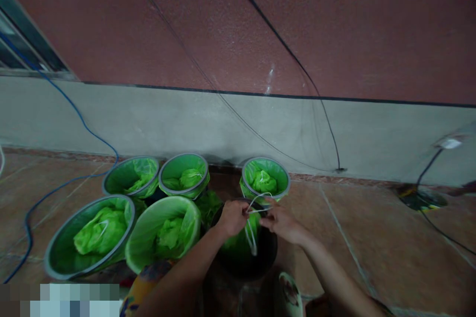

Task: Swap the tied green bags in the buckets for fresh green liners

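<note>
A thin white cord (251, 240) is looped above a dark bucket (273, 252), and its loose end hangs down into the bucket. My left hand (233, 217) pinches the cord at the left side of the loop. From the right, my right hand (283, 222) has its bent fingers closed on the same cord. Bright green plastic or mesh material (238, 247) lies inside the dark bucket, partly hidden by my left hand and forearm.
Several other buckets with green lining and bundles stand close by: a wide one (50, 257), a pale green one (132, 252), and a grey-rimmed one (287, 181) near the wall. A blue cable (28, 223) runs over the tiles at left. A black cable (420, 178) lies at right.
</note>
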Available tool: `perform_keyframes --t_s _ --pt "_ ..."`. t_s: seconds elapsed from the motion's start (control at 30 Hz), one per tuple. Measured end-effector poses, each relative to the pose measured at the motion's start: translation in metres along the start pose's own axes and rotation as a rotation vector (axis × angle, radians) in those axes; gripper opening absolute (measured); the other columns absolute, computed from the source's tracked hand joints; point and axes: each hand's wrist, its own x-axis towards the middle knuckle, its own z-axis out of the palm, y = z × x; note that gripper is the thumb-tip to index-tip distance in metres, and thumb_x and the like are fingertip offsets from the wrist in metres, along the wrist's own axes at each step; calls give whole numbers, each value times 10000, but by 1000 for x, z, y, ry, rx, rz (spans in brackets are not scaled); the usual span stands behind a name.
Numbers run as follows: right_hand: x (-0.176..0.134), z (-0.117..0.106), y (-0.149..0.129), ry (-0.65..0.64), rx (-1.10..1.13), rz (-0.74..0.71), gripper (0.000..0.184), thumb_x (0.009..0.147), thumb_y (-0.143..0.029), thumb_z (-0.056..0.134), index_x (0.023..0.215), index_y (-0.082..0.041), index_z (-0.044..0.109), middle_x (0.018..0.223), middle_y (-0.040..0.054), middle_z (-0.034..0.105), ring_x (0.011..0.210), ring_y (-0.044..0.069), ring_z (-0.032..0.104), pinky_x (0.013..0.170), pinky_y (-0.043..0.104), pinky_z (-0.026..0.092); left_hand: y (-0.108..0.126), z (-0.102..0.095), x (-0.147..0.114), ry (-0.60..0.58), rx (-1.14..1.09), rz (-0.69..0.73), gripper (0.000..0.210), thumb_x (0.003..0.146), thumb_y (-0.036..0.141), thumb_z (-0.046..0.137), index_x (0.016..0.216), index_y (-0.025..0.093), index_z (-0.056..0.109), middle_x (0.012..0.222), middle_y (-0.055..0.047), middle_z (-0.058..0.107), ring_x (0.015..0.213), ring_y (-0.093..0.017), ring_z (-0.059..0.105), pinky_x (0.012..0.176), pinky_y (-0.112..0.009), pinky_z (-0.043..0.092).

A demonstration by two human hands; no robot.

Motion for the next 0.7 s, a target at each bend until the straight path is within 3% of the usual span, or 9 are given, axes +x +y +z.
perform_keyframes --t_s 0.13,0.23,0.3,0.5,0.7 --pt "13 -17 2 376 -32 12 265 819 -428 557 935 -202 633 625 14 660 562 184 609 567 310 447 9 -11 -8 6 217 270 331 783 51 496 975 237 691 909 -17 739 910 -198 645 1116 -503 215" --pt "15 -16 2 458 14 -24 278 841 -422 508 927 -200 653 766 50 707 705 205 654 686 340 491 15 -14 -12 25 286 420 329 840 59 459 996 240 685 897 -24 743 899 -185 655 1161 -501 141" --pt "14 -10 0 383 30 -76 254 823 -388 535 922 -203 678 875 61 726 828 214 663 789 354 491 19 -14 -13 73 289 495 324 884 91 439 1031 240 685 928 -41 749 909 -184 661 1168 -490 144" --pt "5 9 -26 -139 345 -194 262 805 -432 602 899 -211 708 872 23 728 866 201 643 871 364 486 21 -15 -17 291 262 574 301 949 164 425 1047 248 697 1093 -41 737 913 -162 666 1167 -489 179" --pt "2 9 -28 -224 383 -195 272 785 -457 658 870 -205 714 859 7 709 878 191 612 884 351 463 16 -12 -18 455 262 518 280 951 226 463 1041 278 724 1008 -35 721 895 -148 646 1116 -473 285"
